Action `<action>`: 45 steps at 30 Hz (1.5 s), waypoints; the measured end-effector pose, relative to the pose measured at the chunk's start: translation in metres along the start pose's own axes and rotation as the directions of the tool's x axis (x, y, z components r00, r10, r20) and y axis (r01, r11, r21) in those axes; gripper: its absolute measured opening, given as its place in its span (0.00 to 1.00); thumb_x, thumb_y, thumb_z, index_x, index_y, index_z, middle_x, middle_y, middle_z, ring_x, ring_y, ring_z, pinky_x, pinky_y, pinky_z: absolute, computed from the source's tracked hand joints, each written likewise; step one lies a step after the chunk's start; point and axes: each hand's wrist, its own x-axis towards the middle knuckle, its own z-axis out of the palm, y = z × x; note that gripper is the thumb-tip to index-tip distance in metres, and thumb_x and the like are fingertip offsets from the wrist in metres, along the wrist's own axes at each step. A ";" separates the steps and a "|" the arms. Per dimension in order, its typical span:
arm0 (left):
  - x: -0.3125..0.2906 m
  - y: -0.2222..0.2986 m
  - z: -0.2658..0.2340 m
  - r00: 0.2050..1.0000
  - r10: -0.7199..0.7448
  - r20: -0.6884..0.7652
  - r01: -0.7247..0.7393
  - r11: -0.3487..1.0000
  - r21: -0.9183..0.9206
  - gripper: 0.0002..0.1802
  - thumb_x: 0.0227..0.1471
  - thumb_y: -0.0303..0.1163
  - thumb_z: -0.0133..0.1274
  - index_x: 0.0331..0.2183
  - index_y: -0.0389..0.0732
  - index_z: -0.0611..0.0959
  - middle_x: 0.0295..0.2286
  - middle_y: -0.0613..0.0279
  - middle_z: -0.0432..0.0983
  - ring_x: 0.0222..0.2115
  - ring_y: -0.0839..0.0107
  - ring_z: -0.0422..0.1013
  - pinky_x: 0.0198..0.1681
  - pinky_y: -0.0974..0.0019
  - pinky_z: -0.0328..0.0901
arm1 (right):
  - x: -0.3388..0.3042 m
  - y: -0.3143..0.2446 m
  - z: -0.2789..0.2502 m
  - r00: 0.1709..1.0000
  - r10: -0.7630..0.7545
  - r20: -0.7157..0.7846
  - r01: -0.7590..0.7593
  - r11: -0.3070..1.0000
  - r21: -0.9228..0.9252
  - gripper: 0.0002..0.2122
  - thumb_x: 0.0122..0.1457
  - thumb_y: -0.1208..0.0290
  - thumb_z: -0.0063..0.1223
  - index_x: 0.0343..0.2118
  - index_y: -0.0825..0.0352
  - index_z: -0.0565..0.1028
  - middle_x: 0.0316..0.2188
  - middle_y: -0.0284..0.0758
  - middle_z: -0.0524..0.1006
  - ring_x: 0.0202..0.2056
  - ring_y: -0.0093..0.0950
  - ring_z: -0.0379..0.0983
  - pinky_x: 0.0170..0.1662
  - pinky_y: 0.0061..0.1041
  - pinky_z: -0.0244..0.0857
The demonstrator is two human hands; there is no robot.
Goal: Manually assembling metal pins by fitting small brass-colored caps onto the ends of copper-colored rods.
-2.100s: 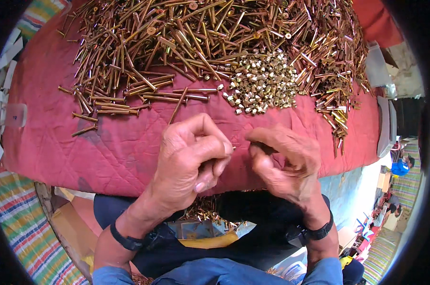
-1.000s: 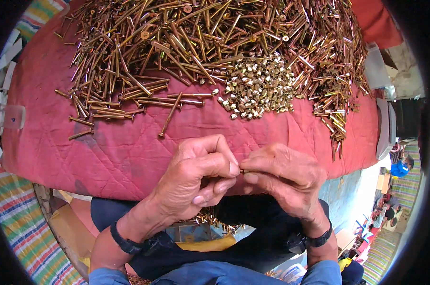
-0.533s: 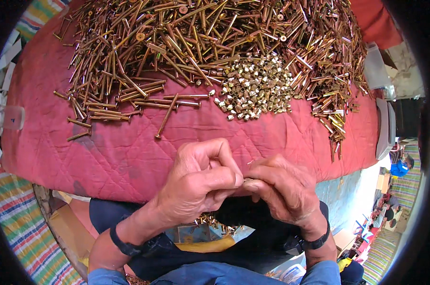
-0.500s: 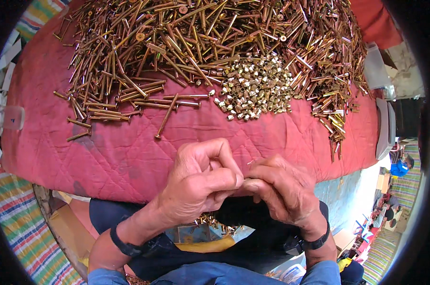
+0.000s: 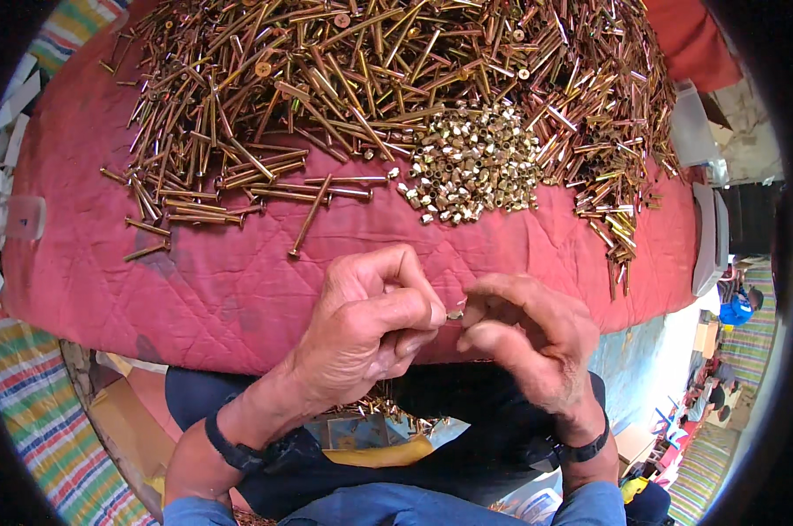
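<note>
My left hand is closed in a pinch above the near edge of the red quilted cloth. A small pale, shiny bit shows at its fingertips; whatever else the fingers hold is hidden. Just right of it, my right hand is open, thumb and forefinger parted around that spot. Beyond both hands lies a tight heap of small brassy nuts. Bronze-coloured screws form a large pile behind and around it. One loose screw lies slantwise on the cloth, ahead of my left hand.
A smaller spread of short screws lies at the right. A clear plastic jar sits at the left edge, and a grey plastic bin stands at the right edge. More screws show below, between my knees. Other people appear far right.
My right hand has drawn slightly away to the right, and its thumb and forefinger have parted. My left hand stays pinched, shifted slightly.
</note>
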 end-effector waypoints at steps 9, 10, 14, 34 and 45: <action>0.000 -0.001 -0.001 0.994 -0.103 0.046 0.105 0.994 -0.041 0.05 0.52 0.23 0.53 0.26 0.36 0.74 0.14 0.64 0.67 0.08 0.84 0.55 0.09 0.76 0.50 | 0.003 0.006 -0.009 0.933 -0.340 0.118 0.358 0.911 -0.205 0.17 0.49 0.82 0.65 0.44 0.71 0.79 0.34 0.38 0.80 0.32 0.33 0.80 0.31 0.27 0.74; 0.000 -0.001 -0.001 0.989 -0.123 0.075 0.129 0.989 -0.077 0.05 0.53 0.22 0.52 0.26 0.36 0.74 0.14 0.64 0.67 0.07 0.85 0.54 0.09 0.76 0.50 | 0.001 0.005 -0.009 0.931 -0.333 0.148 0.360 0.904 -0.231 0.17 0.49 0.83 0.64 0.44 0.72 0.78 0.36 0.39 0.80 0.32 0.33 0.80 0.31 0.28 0.74; -0.001 -0.002 -0.001 0.985 -0.142 0.100 0.155 0.979 -0.136 0.04 0.53 0.21 0.52 0.27 0.36 0.74 0.14 0.64 0.66 0.07 0.86 0.52 0.08 0.77 0.48 | 0.001 0.008 -0.010 0.875 -0.419 0.241 0.479 0.819 -0.316 0.18 0.48 0.83 0.61 0.45 0.76 0.76 0.38 0.43 0.77 0.32 0.35 0.80 0.29 0.30 0.75; 0.001 -0.002 0.001 0.977 -0.178 0.116 0.192 0.974 -0.121 0.02 0.53 0.19 0.49 0.28 0.35 0.74 0.10 0.69 0.60 0.05 0.83 0.49 0.08 0.73 0.48 | -0.004 0.008 -0.020 0.967 -0.233 0.098 0.243 0.964 -0.110 0.10 0.52 0.73 0.67 0.32 0.71 0.77 0.24 0.37 0.77 0.22 0.29 0.75 0.23 0.25 0.65; 0.000 -0.007 0.001 0.965 -0.210 0.155 0.235 0.957 -0.171 0.02 0.53 0.19 0.49 0.28 0.34 0.74 0.11 0.68 0.62 0.05 0.84 0.50 0.08 0.74 0.47 | -0.008 0.000 -0.013 0.935 -0.312 0.168 0.352 0.873 -0.339 0.15 0.50 0.77 0.68 0.42 0.68 0.80 0.31 0.36 0.79 0.26 0.30 0.78 0.25 0.26 0.69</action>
